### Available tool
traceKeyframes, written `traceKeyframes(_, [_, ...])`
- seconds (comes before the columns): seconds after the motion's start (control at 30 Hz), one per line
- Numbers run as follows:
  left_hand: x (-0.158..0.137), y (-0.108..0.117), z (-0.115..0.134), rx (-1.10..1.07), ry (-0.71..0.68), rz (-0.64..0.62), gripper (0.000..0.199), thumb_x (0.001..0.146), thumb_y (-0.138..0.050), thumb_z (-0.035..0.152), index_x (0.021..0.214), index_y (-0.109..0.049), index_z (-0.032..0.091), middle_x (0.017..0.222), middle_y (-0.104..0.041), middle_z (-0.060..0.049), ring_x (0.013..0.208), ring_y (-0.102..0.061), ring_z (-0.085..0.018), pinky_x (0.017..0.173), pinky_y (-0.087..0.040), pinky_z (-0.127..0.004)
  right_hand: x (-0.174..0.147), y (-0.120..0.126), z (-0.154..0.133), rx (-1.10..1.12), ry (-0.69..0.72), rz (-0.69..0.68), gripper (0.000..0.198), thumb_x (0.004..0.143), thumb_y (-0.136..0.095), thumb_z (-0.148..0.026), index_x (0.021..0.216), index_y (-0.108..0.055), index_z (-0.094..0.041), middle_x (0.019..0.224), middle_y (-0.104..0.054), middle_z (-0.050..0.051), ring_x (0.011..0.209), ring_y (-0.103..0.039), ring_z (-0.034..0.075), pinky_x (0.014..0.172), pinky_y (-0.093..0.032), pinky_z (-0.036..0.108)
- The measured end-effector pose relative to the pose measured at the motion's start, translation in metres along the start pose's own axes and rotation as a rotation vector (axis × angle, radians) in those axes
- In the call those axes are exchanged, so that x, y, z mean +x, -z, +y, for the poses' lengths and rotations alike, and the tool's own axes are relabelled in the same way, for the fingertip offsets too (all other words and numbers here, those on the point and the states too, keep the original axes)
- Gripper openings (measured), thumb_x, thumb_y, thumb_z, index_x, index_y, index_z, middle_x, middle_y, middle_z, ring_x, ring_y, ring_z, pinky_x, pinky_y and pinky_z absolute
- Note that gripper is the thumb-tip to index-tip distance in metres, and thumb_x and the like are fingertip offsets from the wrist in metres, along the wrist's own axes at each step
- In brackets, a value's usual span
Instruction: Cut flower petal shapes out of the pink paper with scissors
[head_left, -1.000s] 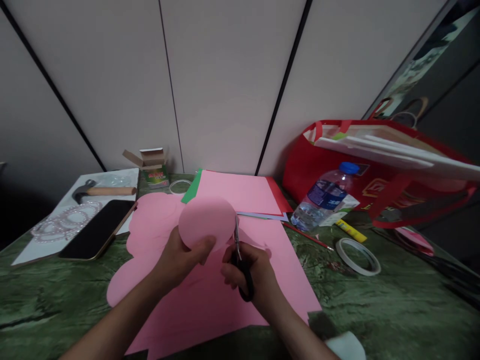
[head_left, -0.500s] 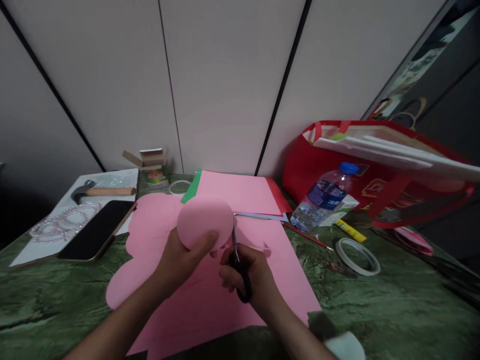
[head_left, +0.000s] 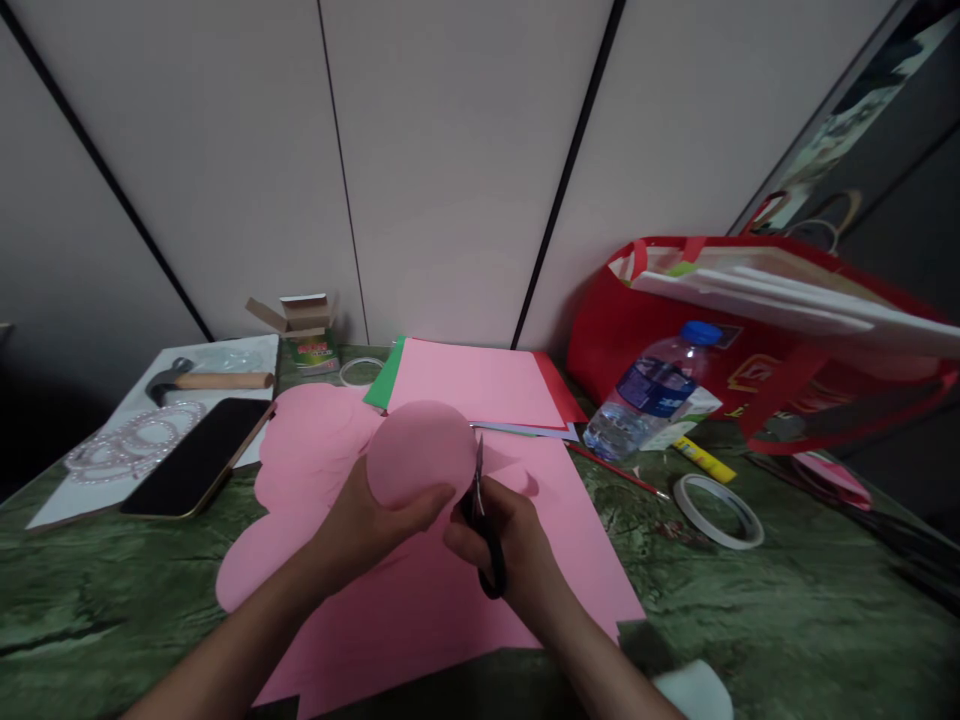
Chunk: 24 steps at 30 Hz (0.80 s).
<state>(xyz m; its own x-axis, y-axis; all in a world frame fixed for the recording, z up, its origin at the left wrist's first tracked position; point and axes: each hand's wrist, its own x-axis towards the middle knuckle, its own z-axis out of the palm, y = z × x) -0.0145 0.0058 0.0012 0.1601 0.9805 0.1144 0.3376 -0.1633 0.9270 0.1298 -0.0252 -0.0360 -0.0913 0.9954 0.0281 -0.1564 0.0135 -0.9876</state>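
Observation:
A rounded pink paper piece [head_left: 421,452] is pinched in my left hand [head_left: 379,520], thumb lying across its front. My right hand [head_left: 506,530] grips black-handled scissors [head_left: 491,560], their blades pointing up at the paper's right edge. Under both hands lies a large pink paper sheet [head_left: 450,610] with cut corners. Several cut pink paper shapes [head_left: 307,440] overlap to the left of my left hand. Behind the hands, a stack of coloured paper [head_left: 476,380] has pink on top, with green and red edges showing.
On the left are a phone [head_left: 199,455], a hammer [head_left: 217,381], beaded strands [head_left: 135,445] and an opened small box [head_left: 311,340]. To the right stand a water bottle [head_left: 649,385] and a red bag [head_left: 615,320], with a tape roll [head_left: 718,512], a yellow tube [head_left: 705,460] and a red pencil [head_left: 619,472].
The rounded paper has shifted slightly right and down in my left hand. The scissors' blades have opened and moved a little right along its edge.

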Motion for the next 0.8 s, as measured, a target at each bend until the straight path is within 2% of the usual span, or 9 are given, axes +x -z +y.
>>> traceKeyframes(0.17, [0.0021, 0.0, 0.0047, -0.045, -0.035, -0.039, 0.011, 0.063, -0.064, 0.021, 0.069, -0.056, 0.016, 0.054, -0.059, 0.002, 0.048, -0.055, -0.011, 0.042, -0.045, -0.019, 0.0002, 0.0005, 0.0012, 0.003, 0.001, 0.0, 0.015, 0.062, -0.065, -0.016, 0.065, -0.05, -0.017, 0.053, -0.044, -0.007, 0.047, -0.035, 0.007, 0.043, -0.029, 0.019])
traceKeyframes(0.4, [0.0018, 0.0005, 0.005, -0.066, -0.043, -0.041, 0.011, 0.064, -0.063, 0.022, 0.07, -0.057, 0.015, 0.051, -0.057, 0.004, 0.045, -0.052, -0.009, 0.04, -0.043, -0.017, -0.0009, 0.0005, 0.0016, 0.018, -0.012, 0.004, 0.015, 0.061, -0.065, -0.017, 0.071, -0.055, -0.016, 0.054, -0.044, -0.007, 0.047, -0.037, 0.007, 0.044, -0.03, 0.02])
traceKeyframes(0.8, [0.0021, 0.0018, 0.0058, -0.053, -0.053, -0.063, 0.008, 0.066, -0.061, 0.021, 0.065, -0.055, 0.015, 0.049, -0.055, 0.004, 0.045, -0.052, -0.009, 0.04, -0.043, -0.017, -0.0001, -0.0025, 0.0003, -0.002, -0.024, 0.058, 0.016, 0.06, -0.065, -0.023, 0.069, -0.053, -0.017, 0.05, -0.046, -0.007, 0.043, -0.04, 0.007, 0.043, -0.031, 0.021])
